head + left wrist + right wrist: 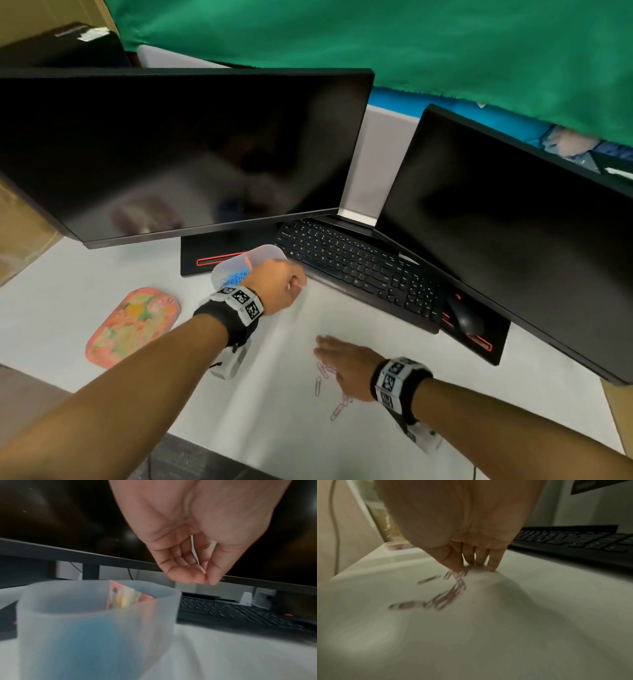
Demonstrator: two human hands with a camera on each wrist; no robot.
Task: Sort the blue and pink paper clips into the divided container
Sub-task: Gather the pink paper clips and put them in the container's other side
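Head view: left hand pinches something unclear over the translucent divided plastic container; flat open right hand may scatter pink wire paper clips.

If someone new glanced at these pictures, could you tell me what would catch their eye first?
Probably the two dark monitors filling the back of the desk. Next, the left hand raised over the translucent container holding blue clips, and the right hand pressing its fingertips on scattered pink clips nearer the desk's front.
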